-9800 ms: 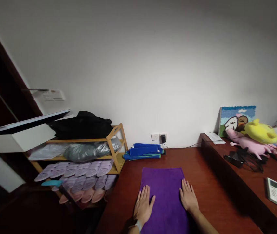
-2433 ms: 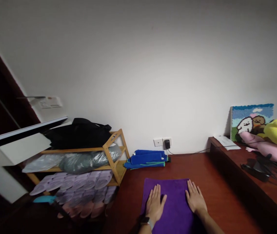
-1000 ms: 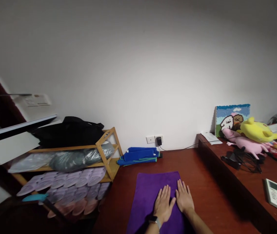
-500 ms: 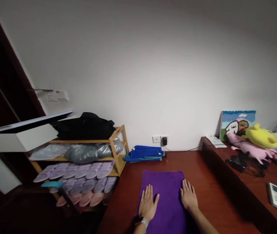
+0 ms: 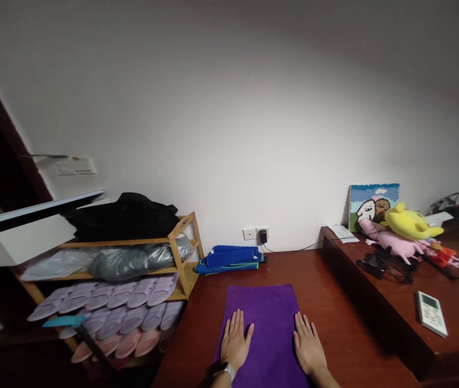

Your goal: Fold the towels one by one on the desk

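Observation:
A purple cloth [image 5: 268, 328] lies spread on the reddish-brown wooden table [image 5: 342, 323], its far edge fairly straight. My left hand [image 5: 236, 340] rests flat on the cloth's left side, fingers stretched forward and thumb apart; a watch circles that wrist. On the opposite side, my right hand [image 5: 308, 345] lies flat with fingers extended, across the cloth's right edge. Neither hand grips anything. Beyond the cloth, folded blue fabric [image 5: 229, 258] with green trim sits against the wall. The cloth's near end runs out of view.
At left stands a wooden rack [image 5: 185, 242] with slippers, wrapped bundles and a black bag [image 5: 126, 218]. On the raised surface at right are plush toys [image 5: 411, 223], a dog picture [image 5: 375, 199], cables and a white remote [image 5: 431, 312]. A black plug [image 5: 263, 235] sits in the wall socket.
The view has turned slightly right, so the surroundings shift left. My right hand has slid nearer to me along the cloth's right edge. My left hand stays flat on the cloth.

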### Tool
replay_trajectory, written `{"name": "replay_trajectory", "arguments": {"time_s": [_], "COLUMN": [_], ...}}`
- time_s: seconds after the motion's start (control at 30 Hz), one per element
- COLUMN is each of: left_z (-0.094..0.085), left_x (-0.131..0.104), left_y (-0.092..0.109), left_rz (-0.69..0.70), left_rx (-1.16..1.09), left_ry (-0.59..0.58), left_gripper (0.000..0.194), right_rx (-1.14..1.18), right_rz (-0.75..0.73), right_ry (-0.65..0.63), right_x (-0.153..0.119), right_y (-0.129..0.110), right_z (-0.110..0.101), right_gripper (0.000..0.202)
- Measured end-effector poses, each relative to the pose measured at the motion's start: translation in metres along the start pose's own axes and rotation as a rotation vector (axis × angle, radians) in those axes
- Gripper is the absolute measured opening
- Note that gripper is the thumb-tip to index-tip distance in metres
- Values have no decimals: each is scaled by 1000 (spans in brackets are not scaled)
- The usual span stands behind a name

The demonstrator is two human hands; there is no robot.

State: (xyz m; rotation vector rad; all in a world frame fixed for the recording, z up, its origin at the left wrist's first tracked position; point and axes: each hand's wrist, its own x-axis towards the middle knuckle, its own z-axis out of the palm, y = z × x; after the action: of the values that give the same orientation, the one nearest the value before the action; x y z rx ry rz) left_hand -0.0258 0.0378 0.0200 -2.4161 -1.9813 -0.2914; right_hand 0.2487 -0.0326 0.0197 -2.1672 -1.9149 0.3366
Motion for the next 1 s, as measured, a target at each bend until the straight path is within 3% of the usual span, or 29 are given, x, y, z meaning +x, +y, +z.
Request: {"name": "replay_trajectory", "arguments": {"time_s": [0.1, 0.2, 0.27, 0.33, 0.43, 0.53, 0.73, 0.8, 0.87, 1.0], "left_z": [-8, -14, -11, -2, 10, 11, -7, -12, -15, -20], "left_x": [1, -5, -12, -21, -30, -35, -48, -55, -60, -63], "left_y": [20, 70, 110, 142, 158, 130, 7, -21, -33, -28], "left_rz": [55, 215, 359, 420, 394, 355, 14, -28, -28, -36], "left_rx": [-11, -92, -165, -220, -243, -209, -34, -13, -14, -23], "left_ry": [48, 50, -7, -75, -130, -131, -81, -56, -44, -35], "left_gripper": [73, 68, 65, 63, 62, 63, 74, 75, 76, 81], "right_rx": [16, -6, -41, -77, -104, -87, -55, -51, -54, -86], "right_rz": [7, 6, -17, -59, -87, -40, 7, 7, 13, 43], "right_ry": [-24, -32, -49, -73, -84, -54, -28, -24, -22, 7], "right_x": [1, -1, -3, -5, -5, -3, -1, -1, -2, -9], "right_y": [0, 0, 1, 3, 5, 4, 3, 3, 3, -2], "right_z": [-2, -6, -8, -8, -6, -3, 1, 1, 0, -8], "right_gripper": [66, 66, 65, 64, 62, 64, 67, 67, 67, 66]}}
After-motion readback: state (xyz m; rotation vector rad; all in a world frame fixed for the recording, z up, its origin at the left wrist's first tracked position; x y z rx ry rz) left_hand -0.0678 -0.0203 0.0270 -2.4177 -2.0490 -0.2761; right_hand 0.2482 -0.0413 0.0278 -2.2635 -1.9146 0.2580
